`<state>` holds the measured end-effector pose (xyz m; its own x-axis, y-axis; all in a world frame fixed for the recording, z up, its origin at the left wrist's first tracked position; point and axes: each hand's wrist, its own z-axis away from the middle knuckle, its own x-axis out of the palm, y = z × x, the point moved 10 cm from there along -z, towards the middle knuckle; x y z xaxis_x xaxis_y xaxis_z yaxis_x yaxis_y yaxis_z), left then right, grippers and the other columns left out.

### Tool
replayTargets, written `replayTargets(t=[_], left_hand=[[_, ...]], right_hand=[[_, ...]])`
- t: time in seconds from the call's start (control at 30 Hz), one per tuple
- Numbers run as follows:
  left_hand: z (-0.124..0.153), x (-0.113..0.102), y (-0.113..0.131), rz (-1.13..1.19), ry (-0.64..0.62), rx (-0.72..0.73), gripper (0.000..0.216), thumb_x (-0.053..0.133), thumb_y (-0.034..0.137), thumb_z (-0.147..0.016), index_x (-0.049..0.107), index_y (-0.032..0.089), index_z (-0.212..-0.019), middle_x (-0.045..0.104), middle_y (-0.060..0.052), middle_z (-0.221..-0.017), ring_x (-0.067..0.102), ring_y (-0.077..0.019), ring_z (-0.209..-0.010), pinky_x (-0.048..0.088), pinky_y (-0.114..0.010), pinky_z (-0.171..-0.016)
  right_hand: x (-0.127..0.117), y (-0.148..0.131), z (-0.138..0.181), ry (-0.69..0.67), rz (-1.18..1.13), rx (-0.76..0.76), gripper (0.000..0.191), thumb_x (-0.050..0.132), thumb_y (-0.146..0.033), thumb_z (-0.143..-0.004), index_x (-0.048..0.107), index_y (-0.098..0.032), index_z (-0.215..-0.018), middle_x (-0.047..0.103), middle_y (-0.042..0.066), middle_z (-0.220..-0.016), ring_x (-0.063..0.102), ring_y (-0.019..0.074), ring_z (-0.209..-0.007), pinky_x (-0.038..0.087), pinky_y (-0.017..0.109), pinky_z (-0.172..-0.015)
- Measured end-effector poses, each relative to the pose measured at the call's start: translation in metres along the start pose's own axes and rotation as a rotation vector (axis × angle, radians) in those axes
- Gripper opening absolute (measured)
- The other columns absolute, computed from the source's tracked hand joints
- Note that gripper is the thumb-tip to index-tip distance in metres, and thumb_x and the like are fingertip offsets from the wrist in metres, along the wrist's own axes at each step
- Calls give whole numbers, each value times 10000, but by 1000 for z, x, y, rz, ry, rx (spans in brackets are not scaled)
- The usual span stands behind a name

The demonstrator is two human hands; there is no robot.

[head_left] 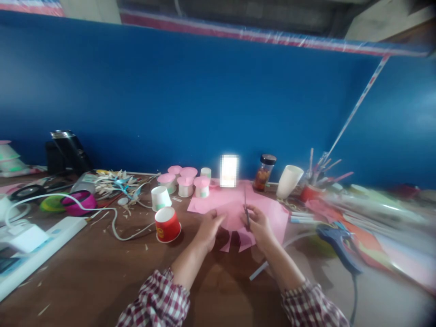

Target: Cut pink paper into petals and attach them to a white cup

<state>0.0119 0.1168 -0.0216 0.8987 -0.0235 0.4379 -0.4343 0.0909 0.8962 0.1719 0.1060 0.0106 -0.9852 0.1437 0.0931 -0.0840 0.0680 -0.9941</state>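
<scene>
My left hand (210, 228) pinches the left edge of a pink paper piece (235, 222), thumb on top. On the right, my right hand (258, 225) is closed around dark-handled scissors (247, 215), whose blades point away from me over the paper. Slits split the paper's near edge into strips. Beneath and behind it lies a larger pink sheet (275, 213). Left of my left hand stand a red paper cup (167, 225) and a white paper cup (161, 198). Several small cups with pink discs on top (185, 184) are grouped at the back.
A lit phone-like screen (229, 171) and a dark-lidded jar (265, 173) stand near the blue wall. To the right lies a blue glue gun (339, 247), blurred, near a white cup (289, 180). A power strip (44, 250) with cables occupies the left; paper scraps dot the table.
</scene>
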Motion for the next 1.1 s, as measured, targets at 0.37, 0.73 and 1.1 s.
replayTargets(t=[0.37, 0.73, 1.1], left_hand=[[9, 10, -16, -33, -9, -106, 404, 793, 346, -629, 676, 135, -954, 712, -81, -761, 637, -170, -597, 463, -253, -526], [4, -11, -6, 17, 149, -18, 413, 815, 297, -570, 651, 131, -911, 703, -70, -785, 639, -176, -662, 470, -262, -583], [3, -24, 16, 131, 231, -13, 308, 791, 282, -600, 607, 129, -793, 626, -2, -683, 554, -89, -546, 428, -220, -531]], right_hand=[[0, -3, 1, 24, 83, -63, 512, 747, -422, -585, 578, -161, -992, 574, -48, -525, 451, 102, -439, 329, 210, -408], [1, -12, 4, 49, 93, -107, 492, 741, -464, -616, 586, -170, -978, 637, 15, -662, 573, 153, -566, 406, 233, -465], [32, -2, 19, -243, 16, 44, 424, 705, -436, -717, 575, -154, -1005, 527, -54, -565, 510, 103, -477, 402, 212, -438]])
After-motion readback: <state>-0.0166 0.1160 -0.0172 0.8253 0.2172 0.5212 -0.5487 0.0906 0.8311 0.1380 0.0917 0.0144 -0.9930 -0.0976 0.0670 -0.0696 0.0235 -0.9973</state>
